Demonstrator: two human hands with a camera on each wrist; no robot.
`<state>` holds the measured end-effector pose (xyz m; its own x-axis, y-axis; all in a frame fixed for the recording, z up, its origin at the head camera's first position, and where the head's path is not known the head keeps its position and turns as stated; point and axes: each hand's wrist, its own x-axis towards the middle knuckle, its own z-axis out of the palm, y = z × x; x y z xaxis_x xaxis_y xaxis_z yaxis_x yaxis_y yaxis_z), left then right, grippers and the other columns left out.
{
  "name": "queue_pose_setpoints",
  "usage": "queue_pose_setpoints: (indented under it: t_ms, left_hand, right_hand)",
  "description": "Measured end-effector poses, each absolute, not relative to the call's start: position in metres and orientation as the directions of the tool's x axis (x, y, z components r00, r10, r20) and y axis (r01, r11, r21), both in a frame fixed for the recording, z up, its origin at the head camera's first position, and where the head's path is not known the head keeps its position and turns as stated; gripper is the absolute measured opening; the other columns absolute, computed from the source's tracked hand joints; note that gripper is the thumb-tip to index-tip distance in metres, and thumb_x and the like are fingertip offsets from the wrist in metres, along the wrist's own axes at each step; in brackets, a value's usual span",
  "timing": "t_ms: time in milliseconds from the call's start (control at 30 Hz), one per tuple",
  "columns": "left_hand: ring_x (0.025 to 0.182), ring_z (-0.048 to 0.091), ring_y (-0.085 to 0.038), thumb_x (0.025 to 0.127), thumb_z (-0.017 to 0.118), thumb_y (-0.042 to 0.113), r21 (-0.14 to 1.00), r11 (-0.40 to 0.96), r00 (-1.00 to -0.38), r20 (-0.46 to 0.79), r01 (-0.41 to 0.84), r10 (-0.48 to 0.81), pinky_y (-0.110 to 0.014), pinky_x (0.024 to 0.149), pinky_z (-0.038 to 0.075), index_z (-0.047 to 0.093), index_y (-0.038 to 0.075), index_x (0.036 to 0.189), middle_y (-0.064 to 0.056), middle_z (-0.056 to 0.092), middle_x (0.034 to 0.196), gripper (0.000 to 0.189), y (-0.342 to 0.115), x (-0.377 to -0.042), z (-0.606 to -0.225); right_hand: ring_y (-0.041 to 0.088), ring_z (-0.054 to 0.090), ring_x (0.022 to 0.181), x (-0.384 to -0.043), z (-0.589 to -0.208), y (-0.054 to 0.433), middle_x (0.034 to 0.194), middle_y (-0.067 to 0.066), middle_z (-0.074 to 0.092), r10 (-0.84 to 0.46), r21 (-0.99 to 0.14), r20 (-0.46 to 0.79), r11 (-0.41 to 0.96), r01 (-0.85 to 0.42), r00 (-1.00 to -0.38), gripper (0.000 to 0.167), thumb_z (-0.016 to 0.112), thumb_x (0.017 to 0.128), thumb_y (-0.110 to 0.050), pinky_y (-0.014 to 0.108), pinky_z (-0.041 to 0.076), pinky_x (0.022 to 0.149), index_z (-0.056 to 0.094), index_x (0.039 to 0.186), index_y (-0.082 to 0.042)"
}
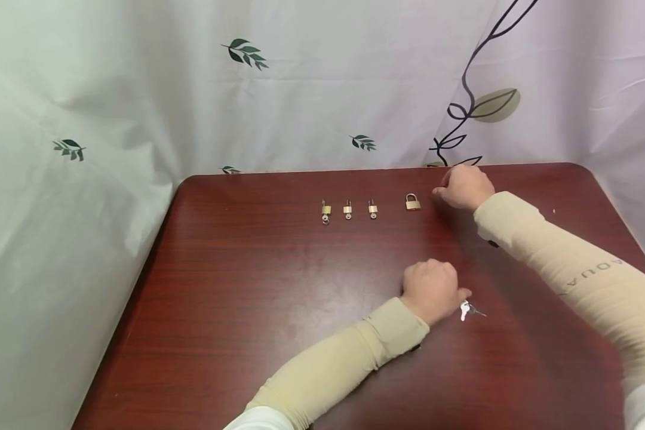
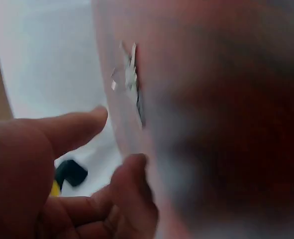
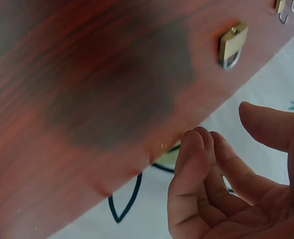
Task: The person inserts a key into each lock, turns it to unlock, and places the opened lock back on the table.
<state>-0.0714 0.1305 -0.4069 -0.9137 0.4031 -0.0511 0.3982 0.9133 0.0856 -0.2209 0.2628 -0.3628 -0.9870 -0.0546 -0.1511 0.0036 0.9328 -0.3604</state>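
A small bunch of silver keys on a ring [image 1: 465, 309] lies on the table beside my left hand [image 1: 431, 289]. The left wrist view shows those keys [image 2: 132, 82] beyond the thumb and fingers, which stand apart with nothing between them. Near the far table edge is my right hand [image 1: 466, 186], its fingers loosely bent and holding nothing. Just left of it a larger brass padlock [image 1: 412, 204] lies with its shackle toward the back; the right wrist view has the same padlock [image 3: 233, 42] above the fingertips.
Further left, three smaller brass padlocks lie in a row, each with a key at its base: a left one [image 1: 326, 211], a middle one [image 1: 347, 210] and a right one [image 1: 373, 209]. A leaf-printed white curtain [image 1: 301, 101] hangs behind the dark red table [image 1: 236, 286].
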Motion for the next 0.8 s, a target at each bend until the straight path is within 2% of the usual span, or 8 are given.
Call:
queue_pose_setpoints:
  t_ms: [100, 467, 633, 800]
  left_hand:
    - [0.059, 0.062, -0.010, 0.075, 0.068, 0.077, 0.020, 0.910, -0.906, -0.083, 0.414, 0.414, -0.028, 0.047, 0.044, 0.065, 0.033, 0.066, 0.010, 0.064, 0.063, 0.045, 0.143, -0.066, -0.410]
    - [0.067, 0.064, -0.010, 0.065, 0.073, 0.081, -0.030, 0.935, -0.916, -0.210, 0.354, 0.340, -0.031, 0.049, 0.044, 0.071, 0.038, 0.078, 0.012, 0.068, 0.071, 0.045, 0.157, -0.066, -0.409]
    - [0.071, 0.066, -0.009, 0.064, 0.082, 0.072, 0.002, 0.941, -0.906, -0.271, 0.339, 0.326, -0.032, 0.050, 0.047, 0.072, 0.039, 0.081, 0.013, 0.070, 0.080, 0.039, 0.157, -0.069, -0.407]
    - [0.076, 0.067, -0.009, 0.068, 0.087, 0.058, 0.049, 0.939, -0.892, -0.298, 0.341, 0.340, -0.032, 0.054, 0.051, 0.073, 0.035, 0.083, 0.013, 0.071, 0.087, 0.031, 0.148, -0.077, -0.405]
  right_hand:
    - [0.046, 0.064, 0.095, -0.222, -0.367, 0.257, 0.106, 0.027, 0.069, -0.070, -0.366, -0.181, 0.931, 0.001, -0.981, 0.037, 0.065, 0.094, -0.027, 0.058, 0.050, 0.081, 0.072, 0.107, 0.007]
    - [0.036, 0.063, 0.080, -0.229, -0.375, 0.232, 0.083, 0.013, 0.071, -0.068, -0.368, -0.215, 0.930, 0.016, -0.974, 0.037, 0.064, 0.094, -0.035, 0.051, 0.051, 0.072, 0.077, 0.089, 0.000]
    - [0.037, 0.062, 0.076, -0.231, -0.378, 0.226, 0.070, 0.010, 0.065, -0.028, -0.369, -0.246, 0.927, 0.067, -0.969, 0.042, 0.067, 0.091, -0.040, 0.049, 0.051, 0.068, 0.070, 0.074, -0.002]
    - [0.034, 0.058, 0.070, -0.232, -0.384, 0.222, 0.059, 0.006, 0.053, -0.015, -0.358, -0.243, 0.931, 0.075, -0.970, 0.042, 0.070, 0.088, -0.039, 0.045, 0.049, 0.064, 0.058, 0.065, -0.006]
